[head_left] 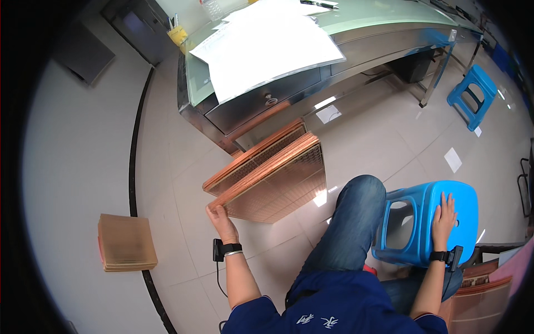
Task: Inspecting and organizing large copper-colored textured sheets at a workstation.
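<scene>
My left hand (pixel 223 225) grips the near left corner of a stack of thin copper-coloured panels (pixel 278 181). The panels stand on edge on the floor, and their faces carry a fine grid pattern. Right behind them leans a second stack of similar panels (pixel 253 156), partly covered by the front one. Off to the right, my right hand (pixel 443 218) lies flat on the seat of a blue plastic stool (pixel 464 209), its fingers stretched out and holding nothing.
A metal desk (pixel 258 108) with a glass top stands ahead, with white papers (pixel 272 50) on it. Against the left wall is another panel pile (pixel 128 243). More panels (pixel 481 309) are at the lower right. A second blue stool (pixel 473 96) stands far right.
</scene>
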`<action>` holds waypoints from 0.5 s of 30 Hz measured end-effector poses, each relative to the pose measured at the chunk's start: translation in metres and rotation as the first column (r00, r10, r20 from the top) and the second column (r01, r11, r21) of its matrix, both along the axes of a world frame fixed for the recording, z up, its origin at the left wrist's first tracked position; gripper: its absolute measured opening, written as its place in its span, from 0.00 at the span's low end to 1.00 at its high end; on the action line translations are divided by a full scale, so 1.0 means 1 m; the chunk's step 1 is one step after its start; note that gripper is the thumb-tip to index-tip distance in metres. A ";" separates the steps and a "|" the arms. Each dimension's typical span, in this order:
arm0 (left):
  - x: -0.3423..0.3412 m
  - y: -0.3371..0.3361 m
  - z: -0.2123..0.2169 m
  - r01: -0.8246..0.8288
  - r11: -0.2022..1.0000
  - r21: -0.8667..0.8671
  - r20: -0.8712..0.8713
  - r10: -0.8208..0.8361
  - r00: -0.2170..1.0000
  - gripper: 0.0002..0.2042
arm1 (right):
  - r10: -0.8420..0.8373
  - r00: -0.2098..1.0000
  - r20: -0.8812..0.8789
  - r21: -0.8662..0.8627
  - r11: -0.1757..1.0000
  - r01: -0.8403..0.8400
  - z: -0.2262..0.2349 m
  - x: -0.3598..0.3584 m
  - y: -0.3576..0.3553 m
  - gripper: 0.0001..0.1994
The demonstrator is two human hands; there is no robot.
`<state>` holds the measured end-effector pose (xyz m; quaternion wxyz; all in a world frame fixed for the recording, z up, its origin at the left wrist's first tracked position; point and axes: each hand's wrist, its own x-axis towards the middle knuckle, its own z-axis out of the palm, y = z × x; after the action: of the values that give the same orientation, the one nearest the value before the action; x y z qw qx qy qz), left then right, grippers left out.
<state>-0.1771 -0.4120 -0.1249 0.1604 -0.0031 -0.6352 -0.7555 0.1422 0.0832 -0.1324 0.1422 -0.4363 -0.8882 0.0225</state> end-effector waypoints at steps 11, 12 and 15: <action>0.013 -0.019 0.001 0.232 0.967 -0.102 0.101 -0.222 0.970 0.16 | 0.148 0.912 -0.383 -0.142 0.966 -0.217 0.041 -0.021 -0.024 0.21; 0.018 -0.016 -0.001 0.190 0.977 -0.093 0.080 -0.182 0.980 0.16 | 0.189 0.887 -0.422 -0.121 0.957 -0.262 0.047 -0.027 -0.029 0.21; 0.028 -0.006 0.000 0.153 0.984 -0.091 0.057 -0.148 0.987 0.16 | 0.263 0.847 -0.461 -0.111 0.930 -0.349 0.060 -0.047 -0.047 0.20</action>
<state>-0.1487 -0.4185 -0.1246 0.0867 -0.0399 -0.6724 -0.7340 0.0948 0.0362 -0.0725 0.2905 -0.2836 -0.8851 0.2274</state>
